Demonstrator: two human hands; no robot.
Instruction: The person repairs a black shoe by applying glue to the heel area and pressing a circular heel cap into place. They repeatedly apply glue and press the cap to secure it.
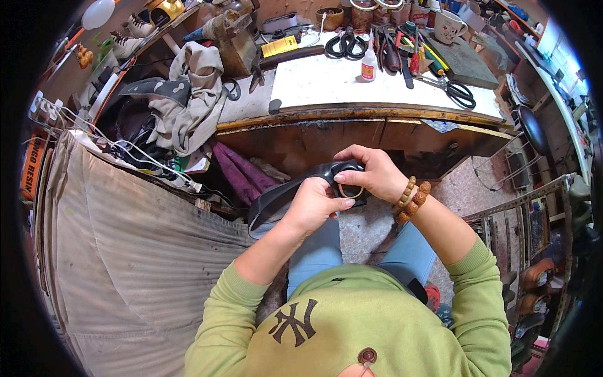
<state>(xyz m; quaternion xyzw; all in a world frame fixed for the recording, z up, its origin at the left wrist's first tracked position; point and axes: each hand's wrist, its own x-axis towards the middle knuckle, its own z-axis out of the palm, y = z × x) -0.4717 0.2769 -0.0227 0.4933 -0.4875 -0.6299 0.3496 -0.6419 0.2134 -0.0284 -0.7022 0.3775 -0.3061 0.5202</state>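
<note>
A black, leather-like boot lies slantwise above my lap, its wide end toward the lower left. My left hand grips its narrower end, thumb pointing right. From the other side my right hand, wearing bead bracelets at the wrist, holds the same end with thumb and curled fingers. Between the two thumbs shows a curved tan edge; whether it is a loose strip or part of the boot, I cannot tell. My fingers hide much of that end.
Beyond my hands stands a workbench with a small glue bottle, black-handled scissors, pliers and a mug. Crumpled cloth lies at its left. A draped cloth flanks me left, a metal rack right.
</note>
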